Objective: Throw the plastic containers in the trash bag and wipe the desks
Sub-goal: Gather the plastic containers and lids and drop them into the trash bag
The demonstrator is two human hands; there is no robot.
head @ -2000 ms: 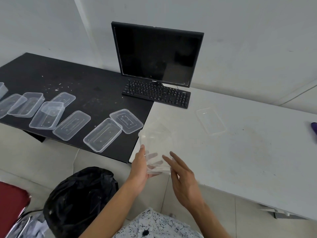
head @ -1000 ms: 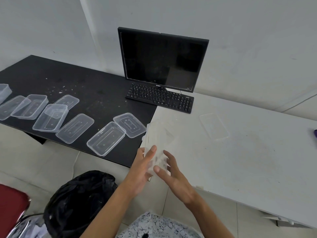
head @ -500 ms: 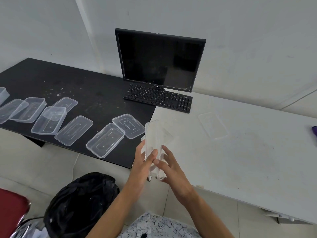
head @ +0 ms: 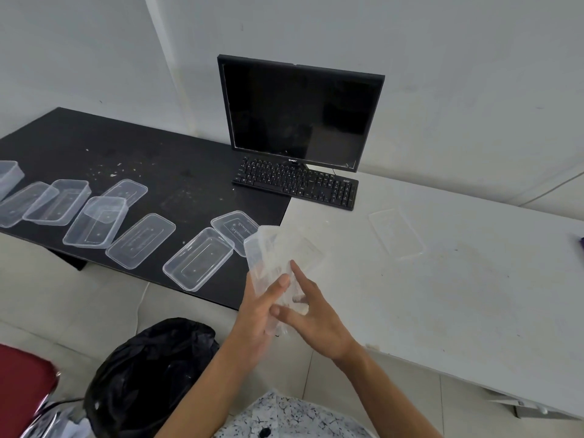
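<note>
I hold a clear plastic container (head: 272, 248) upright over the seam between the black desk (head: 79, 143) and the white desk (head: 458, 305). My left hand (head: 257, 311) grips its left side, fingers laid up along it. My right hand (head: 316, 320) pinches its lower right side, thumb in front and index finger stretched upward. Several more clear containers and lids (head: 199, 257) lie along the black desk's front edge. One clear lid (head: 396, 232) lies flat on the white desk. A black trash bag (head: 148, 374) stands open on the floor below my left arm.
A black monitor (head: 300, 112) and keyboard (head: 297, 183) stand at the back where the desks meet. Crumbs (head: 110, 169) speckle the black desk. A red chair (head: 22, 380) is at the lower left. A purple object (head: 580, 241) shows at the right edge.
The container has turned from open-side-facing to edge-on and upright between my hands, and my right hand has closed in onto it. The hands stay over the desk seam.
</note>
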